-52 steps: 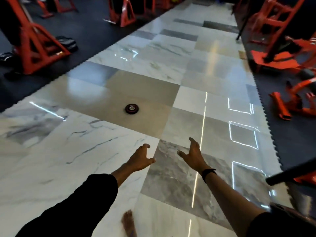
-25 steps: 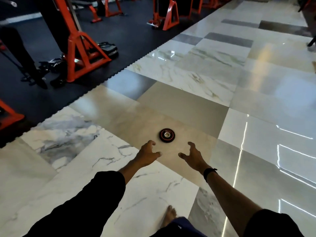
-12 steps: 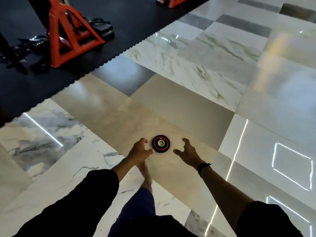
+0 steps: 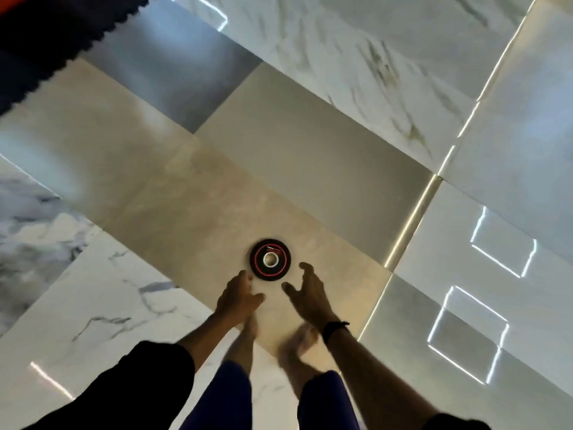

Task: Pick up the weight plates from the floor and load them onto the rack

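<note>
A small black weight plate (image 4: 270,259) with a red ring and a metal centre hole lies flat on a beige floor tile. My left hand (image 4: 237,295) reaches down just below and left of it, fingers loosely spread, holding nothing. My right hand (image 4: 307,290), a black band on its wrist, hovers just right of the plate with curved, spread fingers, also holding nothing. Neither hand touches the plate. No rack is in view.
Glossy marble and beige floor tiles (image 4: 310,150) fill the view. A black rubber mat (image 4: 46,41) with a toothed edge lies at the top left. My bare feet (image 4: 297,346) stand just behind the plate.
I have walked up to the plate and bent over it. The view has tilted down, both hands have dropped closer to the plate, and the orange frames have left the view.
</note>
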A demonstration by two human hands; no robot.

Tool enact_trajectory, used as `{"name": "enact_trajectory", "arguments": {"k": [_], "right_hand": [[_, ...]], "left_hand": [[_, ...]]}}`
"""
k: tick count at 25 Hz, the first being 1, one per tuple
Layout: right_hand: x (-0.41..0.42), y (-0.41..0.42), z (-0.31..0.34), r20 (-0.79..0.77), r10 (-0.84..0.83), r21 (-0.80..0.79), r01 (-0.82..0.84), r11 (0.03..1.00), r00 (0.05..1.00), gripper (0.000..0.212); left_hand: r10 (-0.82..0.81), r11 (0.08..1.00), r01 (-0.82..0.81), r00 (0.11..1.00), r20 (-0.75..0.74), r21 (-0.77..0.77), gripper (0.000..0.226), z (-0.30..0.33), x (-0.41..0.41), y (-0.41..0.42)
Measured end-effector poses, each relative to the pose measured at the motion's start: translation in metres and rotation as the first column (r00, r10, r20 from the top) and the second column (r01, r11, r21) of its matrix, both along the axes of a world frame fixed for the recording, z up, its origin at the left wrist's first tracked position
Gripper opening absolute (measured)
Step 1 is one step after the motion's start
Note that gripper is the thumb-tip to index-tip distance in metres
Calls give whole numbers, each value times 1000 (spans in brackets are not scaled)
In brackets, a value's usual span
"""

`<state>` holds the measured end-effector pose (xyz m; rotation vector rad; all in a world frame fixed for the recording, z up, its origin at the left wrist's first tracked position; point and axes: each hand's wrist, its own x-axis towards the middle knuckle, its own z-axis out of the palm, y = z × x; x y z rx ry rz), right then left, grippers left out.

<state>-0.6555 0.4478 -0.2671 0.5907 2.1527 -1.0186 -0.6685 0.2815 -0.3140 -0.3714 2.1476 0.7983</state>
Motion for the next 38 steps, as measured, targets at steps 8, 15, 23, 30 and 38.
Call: {"name": "enact_trajectory", "arguments": {"k": [8,15,23,30,38], "right_hand": [[-80,40,-374,186,-7,190,-29,981,982,70],[-102,21,-570,88,-4,251,-19,968,996,93],[-114,42,-520,147,-87,269,45,962,985,89],[-94,140,-220,2,-159,225,154,962,987,78],[-87,246,173,-563,-316,261,527,809,764,69]], "left_hand": [[101,980,-85,992,79,-178,71,-340,-79,48],[141,922,-156,988,-69,-353,86,-520,-104,62],[66,915,-30,995,76,-403,97,-459,-120,75],[-211,957,200,977,-31,-210,80,-164,-133,154],[-490,822,567,656,-574,-53,78,206,-184,272]]}}
